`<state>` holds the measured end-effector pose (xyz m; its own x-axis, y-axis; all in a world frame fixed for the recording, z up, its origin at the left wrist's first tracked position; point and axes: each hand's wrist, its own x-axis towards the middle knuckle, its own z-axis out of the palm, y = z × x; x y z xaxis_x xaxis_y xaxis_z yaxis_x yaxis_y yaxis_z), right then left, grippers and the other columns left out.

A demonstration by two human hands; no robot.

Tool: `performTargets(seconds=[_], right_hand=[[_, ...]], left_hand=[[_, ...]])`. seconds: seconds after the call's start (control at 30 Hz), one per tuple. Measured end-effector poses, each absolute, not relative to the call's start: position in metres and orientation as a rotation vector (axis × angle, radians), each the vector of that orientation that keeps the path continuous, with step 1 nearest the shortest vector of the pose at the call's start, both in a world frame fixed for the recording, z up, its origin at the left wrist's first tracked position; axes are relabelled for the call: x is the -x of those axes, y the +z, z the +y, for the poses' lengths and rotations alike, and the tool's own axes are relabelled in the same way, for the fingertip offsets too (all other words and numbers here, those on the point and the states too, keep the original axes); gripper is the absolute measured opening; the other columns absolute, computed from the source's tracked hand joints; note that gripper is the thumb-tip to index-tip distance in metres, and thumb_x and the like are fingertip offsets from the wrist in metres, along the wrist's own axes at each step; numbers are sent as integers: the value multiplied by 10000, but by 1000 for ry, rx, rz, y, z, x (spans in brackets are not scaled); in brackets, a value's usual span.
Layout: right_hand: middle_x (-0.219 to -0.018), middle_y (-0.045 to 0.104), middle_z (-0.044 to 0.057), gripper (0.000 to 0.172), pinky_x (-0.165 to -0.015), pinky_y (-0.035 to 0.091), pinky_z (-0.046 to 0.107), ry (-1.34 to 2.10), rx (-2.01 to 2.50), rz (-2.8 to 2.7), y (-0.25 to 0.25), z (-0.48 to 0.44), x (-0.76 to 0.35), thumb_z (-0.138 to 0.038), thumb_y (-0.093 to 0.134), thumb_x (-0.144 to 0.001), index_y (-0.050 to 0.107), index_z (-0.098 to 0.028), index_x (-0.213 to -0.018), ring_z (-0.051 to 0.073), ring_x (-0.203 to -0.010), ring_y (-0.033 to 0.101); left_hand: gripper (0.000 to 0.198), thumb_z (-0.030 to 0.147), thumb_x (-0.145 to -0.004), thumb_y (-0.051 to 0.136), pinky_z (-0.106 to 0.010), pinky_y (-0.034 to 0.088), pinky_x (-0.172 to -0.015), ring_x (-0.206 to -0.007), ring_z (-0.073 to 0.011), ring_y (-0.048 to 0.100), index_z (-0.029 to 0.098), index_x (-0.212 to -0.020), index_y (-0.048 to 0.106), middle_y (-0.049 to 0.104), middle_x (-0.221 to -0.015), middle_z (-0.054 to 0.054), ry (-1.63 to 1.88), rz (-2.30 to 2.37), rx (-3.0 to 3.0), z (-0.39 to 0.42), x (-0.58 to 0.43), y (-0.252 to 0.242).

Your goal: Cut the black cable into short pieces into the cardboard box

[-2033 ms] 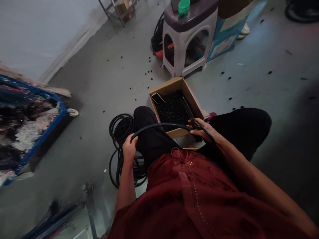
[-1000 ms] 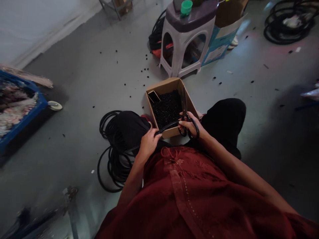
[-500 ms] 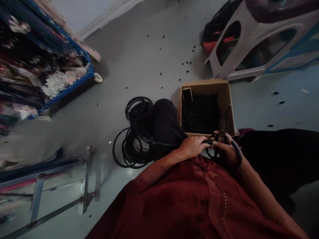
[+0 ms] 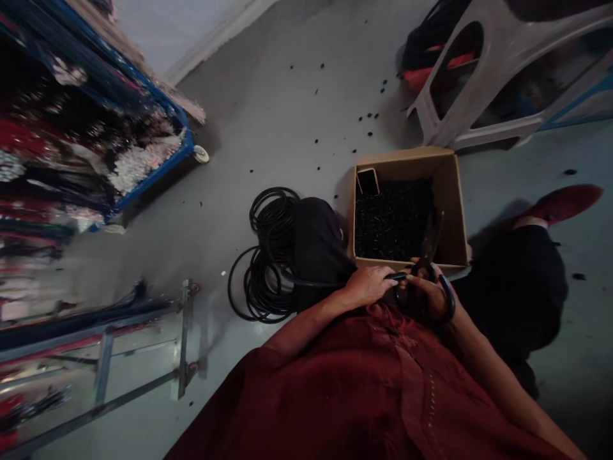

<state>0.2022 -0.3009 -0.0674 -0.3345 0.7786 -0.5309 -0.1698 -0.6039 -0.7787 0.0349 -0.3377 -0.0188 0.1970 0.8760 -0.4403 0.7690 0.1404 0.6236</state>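
Note:
I sit over a cardboard box (image 4: 453, 211) filled with small black cut pieces. My left hand (image 4: 368, 285) is closed round the end of a black hose (image 4: 316, 282) that runs across my left knee from a coil (image 4: 265, 255) on the floor. My right hand (image 4: 428, 297) grips large black-handled scissors (image 4: 428, 252), fingers through the loops, blades pointing up over the box's near wall. The two hands meet just at the box's near edge, the hose tip lying at the scissor blades.
A pale plastic stool (image 4: 498, 70) stands beyond the box, with red and black items under it. A blue wheeled cart (image 4: 143, 172) piled with fabric is at the left. A metal frame (image 4: 143, 358) lies at lower left. Black bits are scattered on the grey floor.
My left hand slid along the hose from beside the left knee up to my right hand and the scissors. The view swung left and down; in the last half second the hands barely moved.

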Motion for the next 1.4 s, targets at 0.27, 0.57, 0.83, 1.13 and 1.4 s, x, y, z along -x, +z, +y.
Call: performTargets(seconds=[0.27,0.57,0.83,1.13,1.4], right_hand=[[-763,644,-45,612,-574,526,263,2060,1311,-759,-79,-325,-213,-327,836,-574,531,-253,-1099,126,-604,612],[-702,611,-63,628,-542,507,262,2114,1284,-692,-82,-327,-217,-326,848,-564,519,-261,-1095,126,-566,593],[-733,623,-51,523,-492,489,261,2061,1353,-689,-97,-325,-219,-452,765,-654,502,-279,-1072,128,-552,580],[-701,625,-46,517,-522,478,228,2025,1444,-782,-113,-313,-231,-558,736,-647,505,-261,-1001,110,-563,583],[-700,647,-4,514,-491,487,260,2191,1368,-745,-113,-313,-233,-675,592,-744,491,-251,-1016,153,-569,614]], left_hand=[[355,355,-939,421,-318,468,-960,-1108,-206,616,174,-1179,610,664,-1203,-76,67,1652,-1618,-359,-45,-11],[351,347,-931,432,-300,469,-953,-1101,-193,620,177,-1182,610,668,-1198,-74,109,1659,-1576,-363,-49,-18],[354,324,-923,431,-280,456,-948,-1073,-176,624,165,-1171,627,683,-1174,-64,327,1679,-1436,-339,-47,-16],[361,296,-875,477,-222,475,-673,-681,-111,592,167,-1184,611,685,-844,-20,671,1834,-947,-312,-42,-22],[373,361,-878,488,-200,422,-582,-598,-91,522,168,-1166,626,624,-750,-5,814,1852,-857,-310,-40,-22]])
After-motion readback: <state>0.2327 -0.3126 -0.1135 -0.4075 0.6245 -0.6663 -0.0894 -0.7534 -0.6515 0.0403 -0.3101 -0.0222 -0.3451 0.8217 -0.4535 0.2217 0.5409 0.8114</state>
